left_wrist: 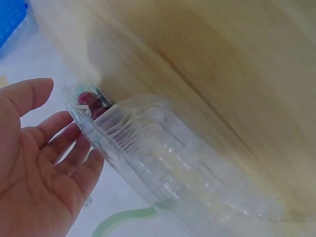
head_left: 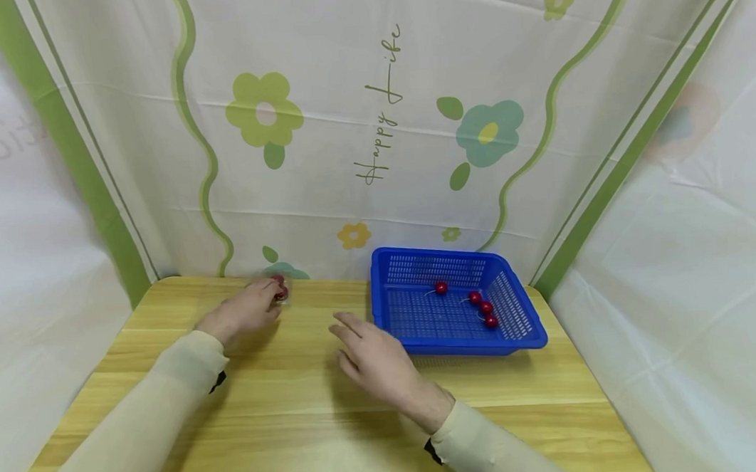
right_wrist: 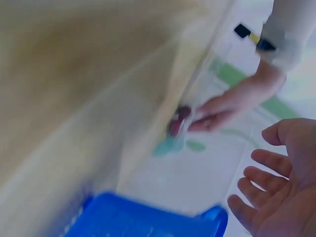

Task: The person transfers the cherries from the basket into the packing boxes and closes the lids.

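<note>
At the back left of the table, my left hand reaches to a clear plastic box, with its thumb apart from the box and its fingertips right at the end wall in the left wrist view. Dark red cherries show inside that end of the box; in the head view the hand partly covers them. My right hand hovers above the table just left of the blue basket, fingers loosely spread and holding nothing. Several red cherries with stems, among them one cherry set apart, lie in the basket.
The wooden table ends at the back against a white curtain printed with flowers. More curtain hangs at the left and right sides. The basket stands at the table's back right, close to the curtain.
</note>
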The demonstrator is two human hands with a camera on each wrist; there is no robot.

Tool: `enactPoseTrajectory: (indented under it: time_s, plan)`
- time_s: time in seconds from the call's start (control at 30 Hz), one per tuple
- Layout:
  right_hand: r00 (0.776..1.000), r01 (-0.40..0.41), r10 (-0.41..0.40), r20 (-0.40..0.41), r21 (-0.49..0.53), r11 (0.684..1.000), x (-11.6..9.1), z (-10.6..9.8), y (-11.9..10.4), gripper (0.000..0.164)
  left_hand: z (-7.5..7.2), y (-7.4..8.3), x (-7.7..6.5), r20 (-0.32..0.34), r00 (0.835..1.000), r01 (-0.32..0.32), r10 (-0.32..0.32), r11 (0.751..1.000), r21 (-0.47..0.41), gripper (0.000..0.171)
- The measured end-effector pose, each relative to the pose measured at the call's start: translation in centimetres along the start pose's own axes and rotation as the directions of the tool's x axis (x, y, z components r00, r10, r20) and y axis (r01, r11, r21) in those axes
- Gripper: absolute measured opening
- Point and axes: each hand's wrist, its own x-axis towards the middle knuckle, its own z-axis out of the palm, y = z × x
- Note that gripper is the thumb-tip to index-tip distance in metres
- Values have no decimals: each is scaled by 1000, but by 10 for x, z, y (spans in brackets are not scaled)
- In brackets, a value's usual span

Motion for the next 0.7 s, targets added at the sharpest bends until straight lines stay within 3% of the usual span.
enactPoseTrajectory:
  time_s: [0.13, 0.37, 0.7]
  plan:
    - [1000, -23, 21, -23, -80, 997, 1, -1, 25, 51, -1, -3, 0, 0, 1000, -8, 8, 1000, 7, 48]
    - [991, -75, 92, 93, -169, 983, -3, 7, 64, 72, -1, -6, 0, -2, 999, -39, 39, 999, 33, 51]
    - [976, -88, 109, 189, -119, 989, -5, 12, 73, 77, -5, -3, -13, -38, 999, -27, 27, 1000, -11, 56]
